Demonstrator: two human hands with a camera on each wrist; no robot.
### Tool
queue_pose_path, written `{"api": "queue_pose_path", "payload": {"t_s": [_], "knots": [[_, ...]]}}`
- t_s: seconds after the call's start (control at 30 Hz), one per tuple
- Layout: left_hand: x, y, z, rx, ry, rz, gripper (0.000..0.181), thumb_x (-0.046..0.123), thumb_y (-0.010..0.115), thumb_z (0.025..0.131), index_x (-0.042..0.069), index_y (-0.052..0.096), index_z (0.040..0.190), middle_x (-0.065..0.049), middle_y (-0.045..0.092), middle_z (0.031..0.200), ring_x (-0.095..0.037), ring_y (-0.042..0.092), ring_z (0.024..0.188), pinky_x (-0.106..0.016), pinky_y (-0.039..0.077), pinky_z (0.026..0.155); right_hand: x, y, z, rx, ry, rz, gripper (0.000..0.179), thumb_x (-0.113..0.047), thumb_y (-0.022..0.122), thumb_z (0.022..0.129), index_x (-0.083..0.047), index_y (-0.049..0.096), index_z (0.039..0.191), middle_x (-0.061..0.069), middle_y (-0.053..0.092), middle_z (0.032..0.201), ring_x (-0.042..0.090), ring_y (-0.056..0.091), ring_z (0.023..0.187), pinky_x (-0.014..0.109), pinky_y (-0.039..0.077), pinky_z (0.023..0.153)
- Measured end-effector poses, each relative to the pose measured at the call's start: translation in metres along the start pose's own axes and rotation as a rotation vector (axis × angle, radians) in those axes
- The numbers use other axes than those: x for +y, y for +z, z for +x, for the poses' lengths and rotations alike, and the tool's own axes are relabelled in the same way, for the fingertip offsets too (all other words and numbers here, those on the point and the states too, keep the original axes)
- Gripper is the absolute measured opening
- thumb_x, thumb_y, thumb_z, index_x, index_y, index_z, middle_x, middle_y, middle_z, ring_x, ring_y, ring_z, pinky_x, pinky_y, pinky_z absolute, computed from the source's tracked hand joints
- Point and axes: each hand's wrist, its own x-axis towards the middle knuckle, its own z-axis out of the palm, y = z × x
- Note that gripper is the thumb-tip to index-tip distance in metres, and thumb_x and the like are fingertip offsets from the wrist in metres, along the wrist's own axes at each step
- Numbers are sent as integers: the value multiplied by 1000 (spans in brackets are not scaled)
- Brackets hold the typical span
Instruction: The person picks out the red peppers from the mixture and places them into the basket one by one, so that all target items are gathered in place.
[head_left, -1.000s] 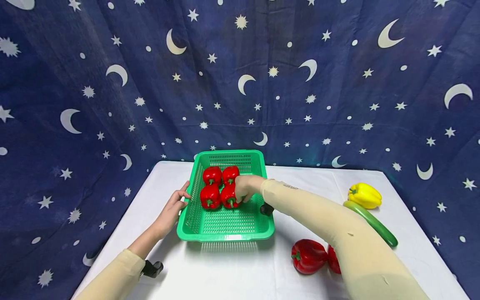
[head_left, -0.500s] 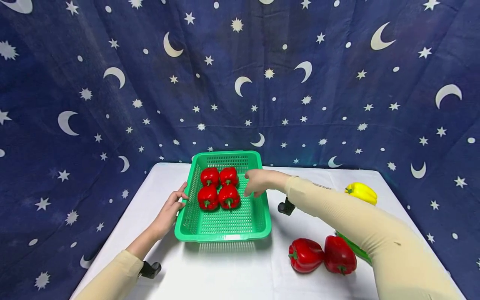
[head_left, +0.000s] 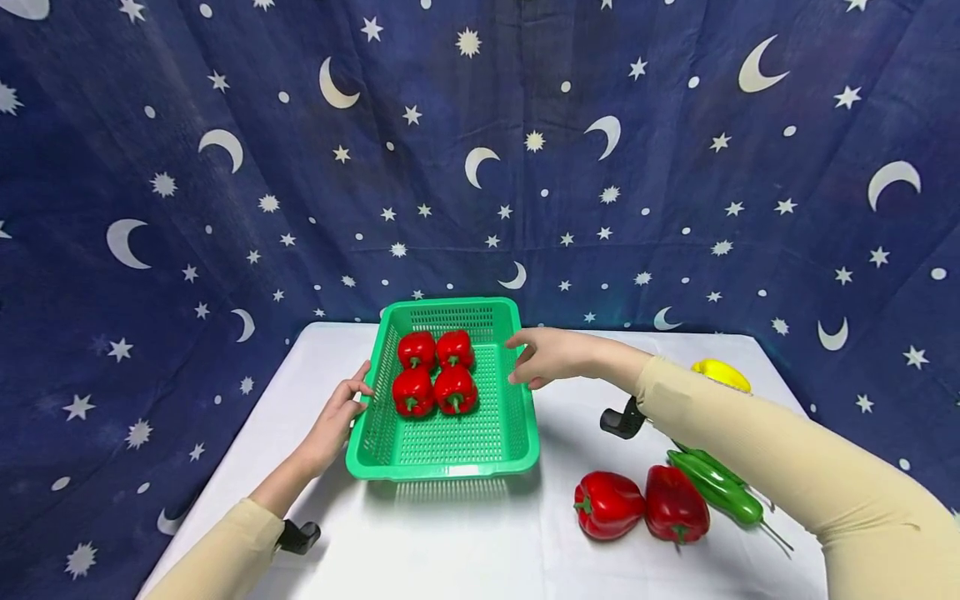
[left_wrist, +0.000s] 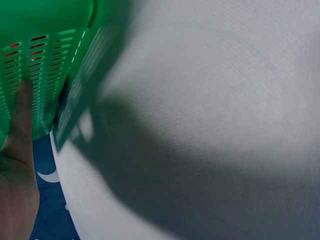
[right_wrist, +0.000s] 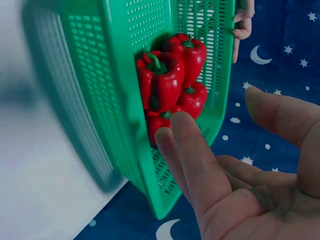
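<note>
A green plastic basket (head_left: 442, 472) stands on the table, with several red bell peppers (head_left: 455, 390) grouped in its back left part. My left hand (head_left: 335, 421) holds the basket's left rim, fingers over the edge; in the left wrist view its thumb (left_wrist: 21, 120) lies against the slotted outer wall. Above the right rim is my right hand (head_left: 555, 357), with nothing in it. The right wrist view shows its fingers (right_wrist: 192, 155) loosely extended and the thumb spread away, with the peppers (right_wrist: 165, 80) beyond them.
Two red bell peppers (head_left: 607, 505) lie on the white-covered table (head_left: 450, 550), right of the basket. Beside them are green peppers (head_left: 716, 483), and farther back a yellow bell pepper (head_left: 722, 373), partly behind the right sleeve. A dark blue star-and-moon curtain (head_left: 480, 167) hangs behind.
My right hand has let go of the front right pepper in the basket and moved right, to above the rim. The left hand stays on the basket.
</note>
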Motion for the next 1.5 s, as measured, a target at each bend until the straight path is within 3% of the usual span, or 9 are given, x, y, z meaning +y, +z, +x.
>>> {"api": "queue_pose_path", "payload": {"t_s": [0.23, 0.37, 0.47, 0.57, 0.8, 1.0, 1.23, 1.4, 1.5], "knots": [[-2, 1, 1, 17, 10, 26, 21, -2, 33, 100, -6, 43, 118, -7, 14, 171, -32, 3, 155, -19, 30, 105, 22, -4, -22, 26, -18, 56, 66, -15, 68, 97, 3, 37, 153, 21, 61, 131, 26, 68, 106, 42, 55, 90], [-4, 1, 1, 26, 16, 33, 21, -3, 32, 99, -7, 43, 117, -9, 14, 171, -32, 3, 156, -39, 16, 117, 39, -5, -33, 39, -6, 60, 65, -18, 67, 96, 3, 39, 151, 20, 61, 130, 26, 69, 103, 40, 56, 89], [-5, 2, 2, 24, 25, 31, 21, -3, 32, 99, -7, 42, 117, -11, 13, 170, -32, 2, 156, -54, 10, 117, 49, -6, -42, 52, 9, 60, 65, -20, 68, 96, 2, 41, 151, 19, 63, 128, 24, 70, 101, 39, 56, 88], [-4, 1, 2, 17, 28, 36, 20, -3, 32, 100, -7, 42, 117, -10, 13, 171, -33, 2, 156, -54, 10, 117, 59, -8, -52, 64, 17, 72, 65, -20, 68, 96, 2, 41, 150, 18, 63, 128, 24, 70, 101, 40, 56, 88], [-5, 1, 1, 15, 27, 50, 21, -2, 32, 100, -6, 42, 118, -9, 13, 171, -33, 3, 156, -19, 19, 109, 80, -8, -70, 103, 19, 88, 63, -22, 68, 97, 1, 43, 150, 19, 62, 131, 24, 69, 104, 39, 56, 88], [-5, 1, 1, 20, 29, 41, 21, -3, 32, 100, -6, 42, 118, -11, 13, 170, -31, 3, 156, -40, 12, 117, 92, -5, -79, 111, 21, 92, 64, -22, 69, 97, 3, 42, 150, 22, 60, 133, 25, 68, 105, 40, 56, 88], [-7, 2, 2, 28, 51, 37, 21, -4, 32, 99, -7, 43, 117, -12, 14, 170, -32, 3, 156, -30, 13, 115, 106, 1, -86, 115, 9, 8, 69, -31, 73, 94, -3, 44, 150, 18, 59, 138, 31, 65, 114, 50, 51, 96], [-7, 2, 3, 35, 51, 65, 21, -4, 33, 98, -5, 44, 116, -11, 15, 170, -32, 4, 156, -55, 7, 117, 118, 8, -99, 94, -25, -81, 71, -34, 75, 92, -6, 45, 151, 18, 56, 143, 40, 56, 127, 56, 47, 100], [-7, 1, 2, 36, 54, 75, 21, -5, 33, 98, -5, 44, 115, -11, 15, 170, -33, 4, 156, -59, 6, 116, 124, 11, -110, 89, -30, -106, 74, -34, 77, 90, -7, 45, 151, 19, 53, 145, 42, 55, 128, 54, 48, 99]]}}
